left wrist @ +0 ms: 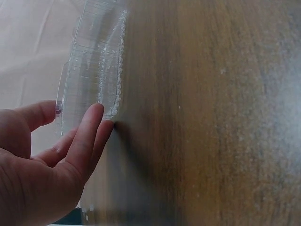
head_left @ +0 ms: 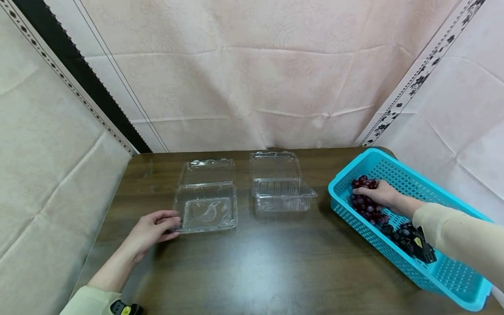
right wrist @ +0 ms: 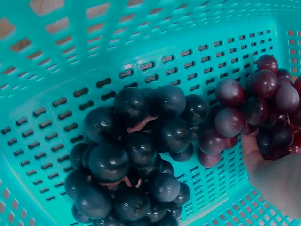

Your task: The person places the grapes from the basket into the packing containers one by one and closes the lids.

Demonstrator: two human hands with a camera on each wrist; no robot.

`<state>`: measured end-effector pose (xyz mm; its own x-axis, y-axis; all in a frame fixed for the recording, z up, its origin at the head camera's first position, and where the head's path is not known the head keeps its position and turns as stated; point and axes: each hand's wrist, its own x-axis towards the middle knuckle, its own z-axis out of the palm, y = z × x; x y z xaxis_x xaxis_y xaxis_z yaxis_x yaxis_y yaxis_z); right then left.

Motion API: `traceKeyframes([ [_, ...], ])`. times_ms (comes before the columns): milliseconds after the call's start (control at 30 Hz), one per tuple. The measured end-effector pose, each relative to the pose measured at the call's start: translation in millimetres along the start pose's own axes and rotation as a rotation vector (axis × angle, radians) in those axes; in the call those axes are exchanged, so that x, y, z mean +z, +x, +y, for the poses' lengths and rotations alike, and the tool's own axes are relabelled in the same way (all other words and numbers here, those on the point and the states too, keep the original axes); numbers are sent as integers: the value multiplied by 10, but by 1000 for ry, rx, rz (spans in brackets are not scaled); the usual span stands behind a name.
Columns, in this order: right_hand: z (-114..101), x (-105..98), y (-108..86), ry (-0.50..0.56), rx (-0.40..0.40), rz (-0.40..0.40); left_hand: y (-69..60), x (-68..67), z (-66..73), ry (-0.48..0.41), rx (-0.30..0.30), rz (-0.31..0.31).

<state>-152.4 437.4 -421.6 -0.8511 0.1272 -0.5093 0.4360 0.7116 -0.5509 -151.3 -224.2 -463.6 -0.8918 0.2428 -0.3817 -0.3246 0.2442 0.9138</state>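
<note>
My left hand (head_left: 155, 227) is at the near left corner of a clear plastic clamshell container (head_left: 206, 208), lid up. In the left wrist view its thumb meets the rim of the container (left wrist: 87, 70) and its other fingers lie against the side wall, pinching it. Inside the blue basket (head_left: 393, 258), my right hand (head_left: 382, 194) grips a bunch of red grapes (head_left: 366, 208); part of its fingers is hidden behind them. In the right wrist view, a bunch of dark grapes (right wrist: 136, 155) lies beside the red grapes (right wrist: 254, 103).
A second clear clamshell container (head_left: 281, 188), lid raised, stands right of the first on the brown wooden table (head_left: 256, 262). Pale cloth (head_left: 252, 87) hangs behind the table and along both sides. The basket sits at the table's right edge.
</note>
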Motion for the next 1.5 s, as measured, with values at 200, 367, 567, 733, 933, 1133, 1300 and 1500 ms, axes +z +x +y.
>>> traceKeyframes([
  [200, 40, 31, -2, 31, -14, 54, 3, 0, 13, 7, 0, -8],
  [367, 36, 54, -9, 29, -24, 56, 15, 5, 16, 1, 8, -8],
  [567, 21, 55, 3, -8, 25, 31, 12, 17, 20, 8, 20, -5],
  [733, 55, 43, 6, -15, 21, 58, 12, 30, 33, 8, 25, -4],
  [933, 115, 37, -23, 45, -59, 98, 2, 59, 52, -7, 18, 10],
  [1133, 132, 4, -41, 49, -47, 103, -16, 75, 54, -23, 17, 18],
  [1300, 128, -43, -65, 59, -59, 103, -23, 86, 55, -19, 20, 20],
  [1500, 118, -92, -91, 102, -82, 114, -31, 100, 53, -25, 17, 26],
])
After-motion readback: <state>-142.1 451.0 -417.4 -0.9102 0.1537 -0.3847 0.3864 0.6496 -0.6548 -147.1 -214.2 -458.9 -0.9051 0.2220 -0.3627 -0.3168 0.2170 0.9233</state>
